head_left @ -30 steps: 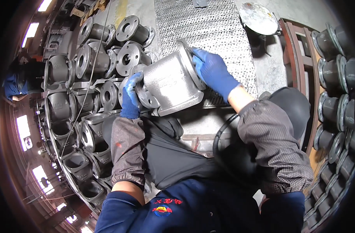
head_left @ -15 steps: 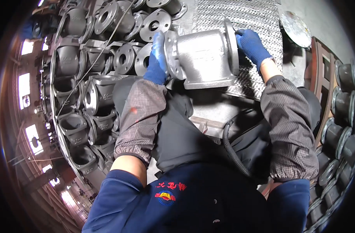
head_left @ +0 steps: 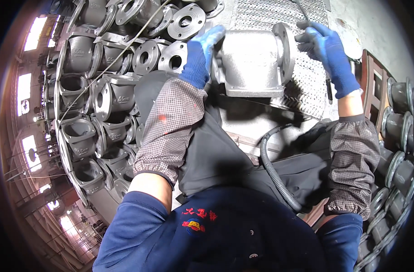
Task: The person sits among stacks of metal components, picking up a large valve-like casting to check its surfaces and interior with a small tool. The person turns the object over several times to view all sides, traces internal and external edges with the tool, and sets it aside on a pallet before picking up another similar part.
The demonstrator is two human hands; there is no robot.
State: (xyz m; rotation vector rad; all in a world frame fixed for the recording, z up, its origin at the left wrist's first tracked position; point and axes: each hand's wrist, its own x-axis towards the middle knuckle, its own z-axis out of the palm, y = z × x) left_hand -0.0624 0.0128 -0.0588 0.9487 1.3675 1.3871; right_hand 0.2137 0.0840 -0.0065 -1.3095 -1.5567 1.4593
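Observation:
A grey cast-metal valve body (head_left: 252, 59) with round flanges at both ends and a square flange towards me sits on the silver textured work surface (head_left: 261, 16). My blue-gloved left hand (head_left: 200, 56) lies along its left flange, fingers stretched out and the palm side against the metal. Beyond the right flange is my gloved right hand (head_left: 329, 54), its fingers spread and apart from the casting. Above those fingertips, a thin dark rod (head_left: 301, 10) runs up to the top edge; whether the hand touches it I cannot tell.
Similar grey castings (head_left: 118, 97) are stacked on my left, behind a thin cord (head_left: 100, 75). More flanged castings (head_left: 388, 158) stand on the right beside a brown frame (head_left: 374, 86). A ribbed dark hose (head_left: 272, 177) curves across my lap. A pale round disc (head_left: 350, 43) lies at far right.
My right hand has let go of the right flange and moved right, its fingers now opened. The casting has shifted slightly right; my left hand has followed, fingers still extended.

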